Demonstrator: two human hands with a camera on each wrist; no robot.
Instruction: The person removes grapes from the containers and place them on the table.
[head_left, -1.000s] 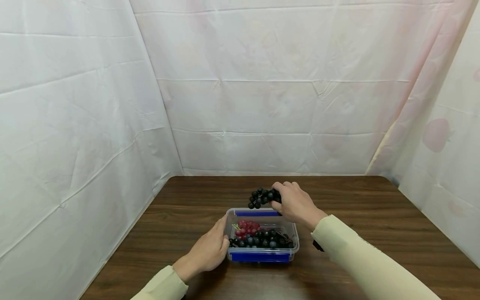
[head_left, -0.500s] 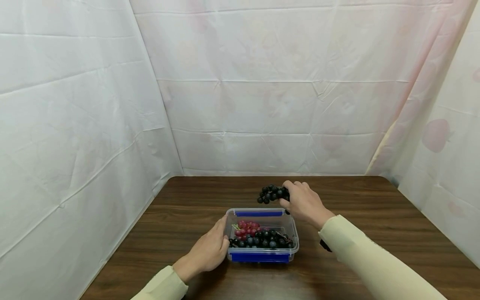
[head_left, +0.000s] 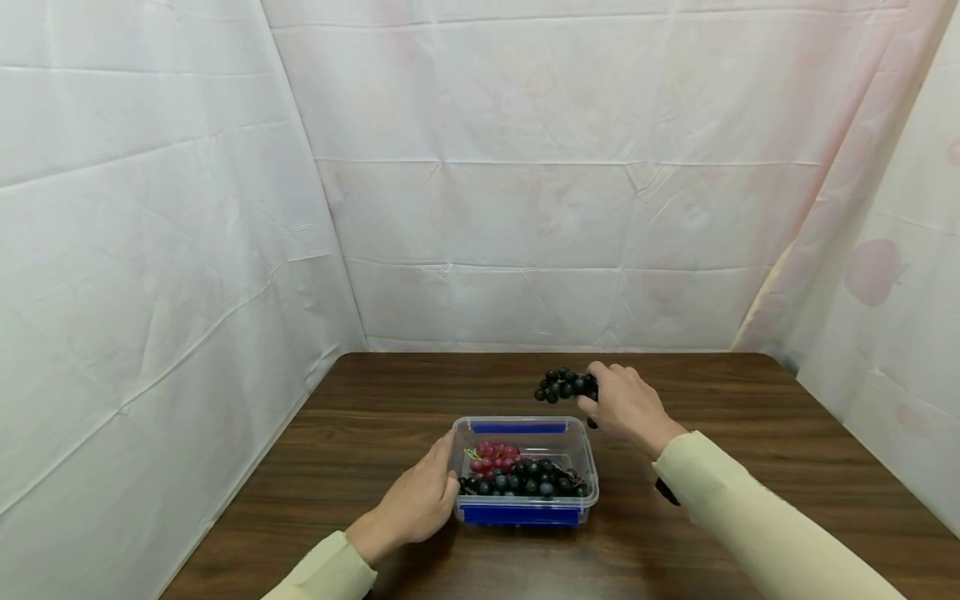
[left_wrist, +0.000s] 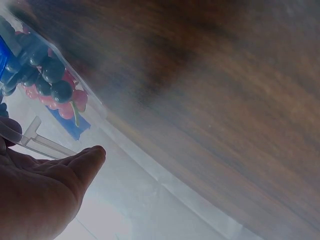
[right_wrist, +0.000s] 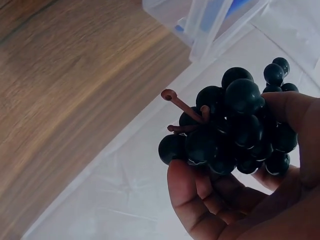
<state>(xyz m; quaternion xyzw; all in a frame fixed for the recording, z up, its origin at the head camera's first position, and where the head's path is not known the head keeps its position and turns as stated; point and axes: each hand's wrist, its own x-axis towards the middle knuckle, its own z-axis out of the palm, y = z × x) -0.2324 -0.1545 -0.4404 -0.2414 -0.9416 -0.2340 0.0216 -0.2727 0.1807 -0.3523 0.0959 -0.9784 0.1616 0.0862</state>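
My right hand [head_left: 625,404] grips a bunch of black grapes [head_left: 561,386] above the table, behind and to the right of the clear plastic box [head_left: 589,479]. In the right wrist view, curled fingers [right_wrist: 192,202] and thumb hold the dark grapes [right_wrist: 220,135], whose brown stem sticks out. My left hand [head_left: 422,493] lies along the box's left side, its fingers fairly straight against the wall. Inside the box, a bunch of red grapes [head_left: 495,456] with a green stem lies behind another bunch of black grapes [head_left: 528,481]. In the left wrist view, the fingertips [left_wrist: 92,157] reach along the wall.
The box has blue clips [head_left: 521,515] on its front and back sides, and its top is uncovered. It stands on a dark brown wooden table [head_left: 360,417]. White cloth [head_left: 525,208] hangs behind the table and at both sides.
My right hand has moved steadily to the right with the black grapes, from over the box's back edge to beyond its back right corner. The left hand and box have stayed put.
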